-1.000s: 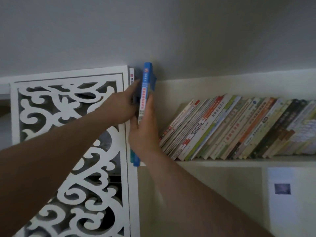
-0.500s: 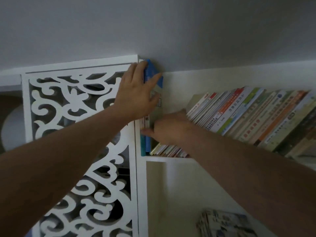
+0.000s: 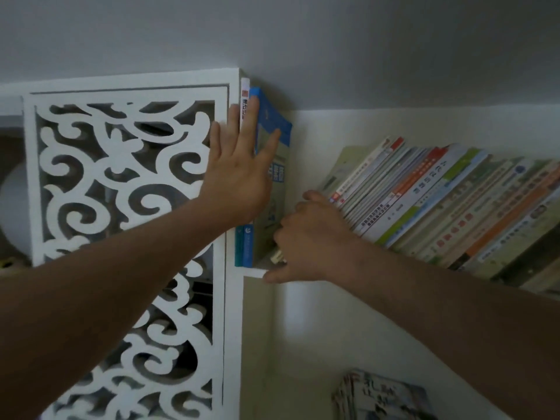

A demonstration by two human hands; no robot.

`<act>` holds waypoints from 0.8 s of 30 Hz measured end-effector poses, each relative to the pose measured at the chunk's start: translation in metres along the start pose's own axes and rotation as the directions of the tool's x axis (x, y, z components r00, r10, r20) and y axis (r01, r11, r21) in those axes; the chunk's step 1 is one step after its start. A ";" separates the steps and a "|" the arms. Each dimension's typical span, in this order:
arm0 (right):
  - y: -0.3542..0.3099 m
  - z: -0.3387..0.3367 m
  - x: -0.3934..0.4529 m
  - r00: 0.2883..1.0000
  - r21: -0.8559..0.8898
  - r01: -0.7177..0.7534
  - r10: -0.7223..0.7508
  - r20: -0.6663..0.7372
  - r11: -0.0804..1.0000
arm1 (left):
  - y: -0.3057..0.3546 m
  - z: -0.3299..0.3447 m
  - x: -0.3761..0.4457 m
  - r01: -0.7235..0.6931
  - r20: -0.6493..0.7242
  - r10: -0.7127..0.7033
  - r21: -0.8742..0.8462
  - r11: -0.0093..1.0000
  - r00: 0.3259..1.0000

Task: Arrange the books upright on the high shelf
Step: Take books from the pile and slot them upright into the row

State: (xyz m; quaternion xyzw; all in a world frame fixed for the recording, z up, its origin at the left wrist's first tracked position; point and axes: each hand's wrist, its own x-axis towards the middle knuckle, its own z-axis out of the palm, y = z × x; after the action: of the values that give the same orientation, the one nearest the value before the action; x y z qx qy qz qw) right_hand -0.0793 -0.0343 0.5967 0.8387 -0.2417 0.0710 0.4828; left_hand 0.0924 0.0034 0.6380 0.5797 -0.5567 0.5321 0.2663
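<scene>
Two books stand upright at the left end of the high shelf point(image 3: 253, 272): a white-spined book point(image 3: 244, 95) and a blue book point(image 3: 272, 122). My left hand point(image 3: 239, 174) lies flat against their spines with straight fingers, pressing them toward the shelf's left wall. A long row of leaning books point(image 3: 424, 192) tilts leftward across the rest of the shelf. My right hand point(image 3: 309, 244) is at the foot of the leftmost leaning books, with its fingers curled round their lower ends and its thumb along the shelf's front edge. The fingertips are hidden.
A white fretwork panel point(image 3: 121, 177) adjoins the shelf on the left. The grey ceiling sits just above the upright books. A gap separates the blue book from the leaning row. A stack of magazines point(image 3: 385, 395) lies in the compartment below.
My right hand let go of the blue book and moved right and down to the foot of the leaning row. My left hand spread flat over the upright books' spines.
</scene>
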 end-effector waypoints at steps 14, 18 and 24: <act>-0.020 0.006 -0.032 0.981 0.326 0.038 0.028 -0.193 0.945 | 0.037 -0.024 -0.058 0.143 0.266 -0.086 -0.203 0.969 0.960; -0.030 0.047 -0.128 0.916 0.593 0.196 0.070 -0.395 0.781 | 0.073 -0.061 -0.158 0.120 0.375 0.093 -0.506 0.854 0.922; -0.097 0.177 -0.345 0.926 0.821 -0.337 0.321 0.200 0.461 | 0.186 -0.037 -0.248 0.211 0.566 0.382 -0.719 0.662 0.731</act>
State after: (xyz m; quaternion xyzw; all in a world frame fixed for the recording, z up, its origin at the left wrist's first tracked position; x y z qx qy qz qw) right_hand -0.3548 -0.0266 0.3070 0.9037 -0.3376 0.2633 -0.0077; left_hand -0.0459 0.0820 0.3694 0.5408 -0.8089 0.0207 0.2297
